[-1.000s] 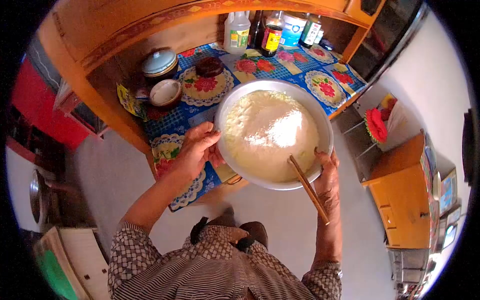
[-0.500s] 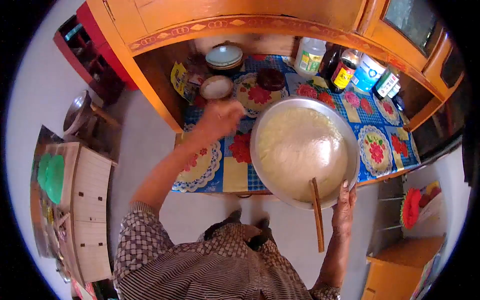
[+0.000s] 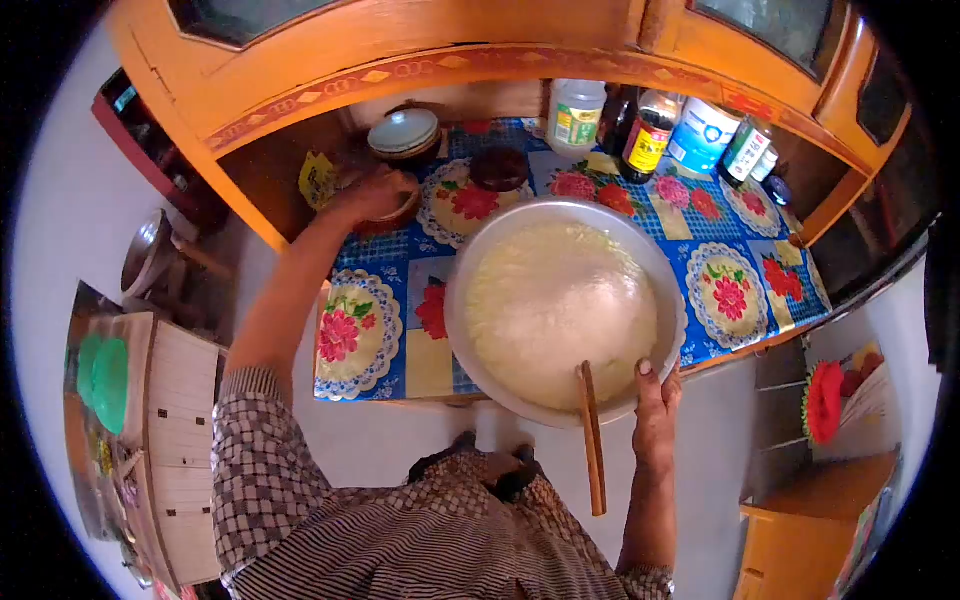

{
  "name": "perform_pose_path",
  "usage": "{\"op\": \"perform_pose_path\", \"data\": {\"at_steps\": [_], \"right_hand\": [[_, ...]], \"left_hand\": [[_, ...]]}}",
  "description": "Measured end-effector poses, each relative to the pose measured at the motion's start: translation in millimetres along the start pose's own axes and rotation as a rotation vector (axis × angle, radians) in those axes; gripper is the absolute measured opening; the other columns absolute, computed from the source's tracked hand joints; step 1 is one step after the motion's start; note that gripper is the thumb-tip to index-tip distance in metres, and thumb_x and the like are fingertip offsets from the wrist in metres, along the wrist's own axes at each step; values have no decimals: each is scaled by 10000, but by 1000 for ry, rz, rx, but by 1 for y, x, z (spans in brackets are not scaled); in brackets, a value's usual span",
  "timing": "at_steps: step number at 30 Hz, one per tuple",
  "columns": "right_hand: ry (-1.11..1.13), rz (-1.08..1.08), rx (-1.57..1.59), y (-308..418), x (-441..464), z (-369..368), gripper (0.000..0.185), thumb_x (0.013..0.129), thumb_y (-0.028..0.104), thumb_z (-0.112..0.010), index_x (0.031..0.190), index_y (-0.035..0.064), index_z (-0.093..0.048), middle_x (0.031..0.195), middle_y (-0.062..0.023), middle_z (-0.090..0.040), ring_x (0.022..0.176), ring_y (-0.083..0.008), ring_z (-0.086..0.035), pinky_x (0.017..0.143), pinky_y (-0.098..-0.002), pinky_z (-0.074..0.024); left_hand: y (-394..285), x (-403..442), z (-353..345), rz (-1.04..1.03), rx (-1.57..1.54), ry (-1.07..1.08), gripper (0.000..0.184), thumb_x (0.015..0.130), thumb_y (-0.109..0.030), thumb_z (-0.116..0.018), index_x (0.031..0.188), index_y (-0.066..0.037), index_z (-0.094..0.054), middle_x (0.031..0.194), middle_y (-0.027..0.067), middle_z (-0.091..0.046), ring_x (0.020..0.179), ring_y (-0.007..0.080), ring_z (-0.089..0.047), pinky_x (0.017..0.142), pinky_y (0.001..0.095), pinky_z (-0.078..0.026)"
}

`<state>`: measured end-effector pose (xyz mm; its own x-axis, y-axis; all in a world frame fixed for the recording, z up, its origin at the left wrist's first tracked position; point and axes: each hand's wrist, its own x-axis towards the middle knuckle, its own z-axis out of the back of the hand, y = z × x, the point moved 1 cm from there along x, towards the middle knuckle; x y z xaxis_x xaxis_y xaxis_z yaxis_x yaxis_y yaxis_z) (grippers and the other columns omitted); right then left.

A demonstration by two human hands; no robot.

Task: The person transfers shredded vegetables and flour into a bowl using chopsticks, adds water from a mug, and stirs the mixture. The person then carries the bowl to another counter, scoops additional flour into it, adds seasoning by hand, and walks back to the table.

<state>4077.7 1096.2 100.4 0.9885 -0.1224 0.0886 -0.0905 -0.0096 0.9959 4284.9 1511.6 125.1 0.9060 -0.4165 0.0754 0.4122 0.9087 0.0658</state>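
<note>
A large metal basin [image 3: 462, 330] full of pale, creamy liquid stands at the table's front edge, its near side jutting past it. My right hand [image 3: 656, 415] grips the basin's near right rim, thumb on top. Wooden chopsticks [image 3: 593, 440] lean over the near rim, their tips in the liquid. My left hand [image 3: 382, 193] is over a small brown-rimmed bowl [image 3: 408, 213] at the back left and covers most of it. The fingers point down toward its inside, so their grip is hidden.
Behind the basin stand a clear plastic jug [image 3: 575, 118], a dark sauce bottle [image 3: 648, 140], a white-blue tub [image 3: 703, 138] and a green-labelled bottle [image 3: 745, 152]. A lidded pot [image 3: 404, 133] and a dark round dish [image 3: 499, 169] sit further left. The cabinet [image 3: 440, 75] overhangs the table.
My left hand has moved left and back, from beside the small bowl to over it. The view has shifted right, while my right hand keeps holding the basin's rim.
</note>
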Motion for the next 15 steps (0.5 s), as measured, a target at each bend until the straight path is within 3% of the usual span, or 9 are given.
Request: {"op": "perform_pose_path", "data": {"at_steps": [3,7,12,15], "right_hand": [[-71,16,11,10,-2,-8,588,828,255,-587,1293,-8,-342,1189,-99,-477,1075,-192,-425,941,-322,-315],[-41,-8,-77,0,0,0,582,819,273,-587,1280,-8,-369,1203,-101,-471,1089,-201,-420,947,-326,-310],[-86,43,-31,3,-1,-6,610,811,311,-576,1294,2,-366,1230,-114,-454,1115,-220,-407,977,-340,-280],[-100,25,-85,7,0,-7,611,816,326,-562,1297,5,-366,1242,-120,-444,1126,-229,-399,982,-349,-273]], "left_hand": [[2,-7,1,-215,-28,-76,124,730,-71,-530,838,-45,-585,837,162,-594,768,317,-578,642,435,-440],[-1,-8,2,-162,-43,28,182,659,-5,-517,833,-8,-570,822,195,-578,760,340,-563,635,438,-430],[23,-1,-25,-133,-143,-122,214,611,28,-503,816,22,-564,776,209,-572,728,326,-560,623,438,-432],[20,4,-11,3,-177,95,217,581,27,-531,791,17,-588,740,179,-590,686,269,-561,587,397,-445]]}}
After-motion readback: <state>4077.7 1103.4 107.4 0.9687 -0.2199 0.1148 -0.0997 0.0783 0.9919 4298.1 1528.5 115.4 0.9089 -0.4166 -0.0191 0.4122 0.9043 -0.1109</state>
